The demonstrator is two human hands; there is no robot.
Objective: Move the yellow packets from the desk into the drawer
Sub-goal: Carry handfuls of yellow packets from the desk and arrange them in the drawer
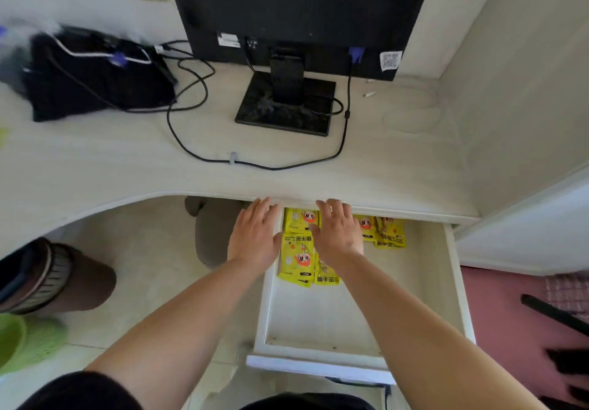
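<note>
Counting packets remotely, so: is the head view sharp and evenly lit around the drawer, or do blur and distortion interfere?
Head view: the yellow packets in the drawer are sharp and evenly lit, without glare; the far left around the black bag is smeared; wide-angle distortion bows the desk edge; the right hand hides part of the packets.
</note>
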